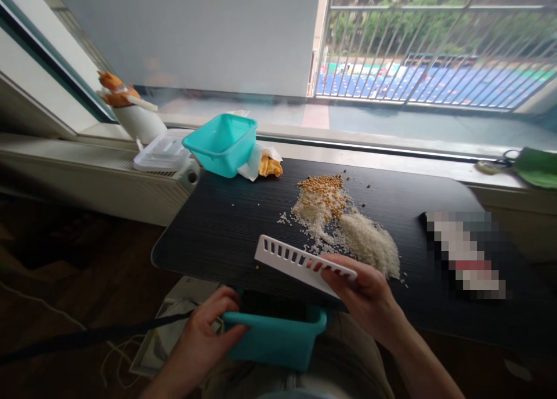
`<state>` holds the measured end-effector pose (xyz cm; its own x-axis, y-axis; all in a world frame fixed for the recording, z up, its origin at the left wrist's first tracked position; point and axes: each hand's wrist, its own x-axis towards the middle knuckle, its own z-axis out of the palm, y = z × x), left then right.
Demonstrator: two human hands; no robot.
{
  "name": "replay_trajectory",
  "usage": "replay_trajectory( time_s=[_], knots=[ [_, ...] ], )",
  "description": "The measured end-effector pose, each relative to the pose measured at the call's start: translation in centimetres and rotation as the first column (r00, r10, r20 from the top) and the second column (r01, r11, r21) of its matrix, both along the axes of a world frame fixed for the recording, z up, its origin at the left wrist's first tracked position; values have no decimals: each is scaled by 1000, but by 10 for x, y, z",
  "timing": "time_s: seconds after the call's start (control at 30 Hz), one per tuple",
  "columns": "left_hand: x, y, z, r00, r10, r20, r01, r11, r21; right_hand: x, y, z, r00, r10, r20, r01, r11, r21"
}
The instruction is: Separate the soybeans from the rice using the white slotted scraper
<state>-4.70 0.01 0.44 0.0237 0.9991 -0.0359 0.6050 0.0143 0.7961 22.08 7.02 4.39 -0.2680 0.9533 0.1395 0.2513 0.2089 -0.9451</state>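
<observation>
My right hand (368, 297) is closed on a white slotted plastic divider (296, 261), held tilted on the black table (226, 231) just in front of a heap of white rice (369, 245). Yellow soybeans (324, 191) lie mixed into the far end of the heap. My left hand (209, 329) grips the left end of a teal plastic bin (274, 341), which sits below the table's near edge, in my lap.
A second teal bin (221, 141) stands tilted at the table's far left, beside a clear lidded box (161, 152), a white cup with a toy (134, 112) and a crumpled wrapper (265, 164). A blurred flat item (467, 251) lies at the right. A black strap (100, 335) crosses below left.
</observation>
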Motion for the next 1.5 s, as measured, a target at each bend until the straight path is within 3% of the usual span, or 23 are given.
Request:
replay_trajectory(
  time_s=[0.1, 0.17, 0.33, 0.57, 0.73, 1.03, 1.33, 1.5],
  knots=[
    [-12, -1, -2, 1000, 8, -21, -7, 999, 46, -8, 2, 5, 979, 201, 32, -202, 979, 32],
    [-20, -2, -3, 1000, 8, -29, -6, 997, 80, -8, -4, 8, 965, 261, 34, -263, 963, 62],
    [-26, -4, -4, 995, 59, -79, -51, 994, 92, -9, -29, -3, 997, 38, 64, -56, 948, 312],
    [12, 1, -2, 999, -42, 17, 42, 999, 25, -20, -43, -24, 970, -94, 225, -44, 840, 540],
    [37, 3, 0, 994, -87, 66, 90, 995, -33, -9, -41, -22, 936, -247, 252, 61, 818, 573],
    [44, 4, -1, 987, -157, -23, 156, 987, -50, 32, -34, -27, 854, -462, 239, 223, 740, 634],
    [57, 4, -9, 974, -217, -63, 216, 976, -23, 66, -13, -24, 822, -538, 185, 320, 706, 632],
    [64, 2, -10, 974, -218, -62, 216, 975, -48, 84, -6, -27, 821, -554, 140, 410, 741, 532]
  ],
)
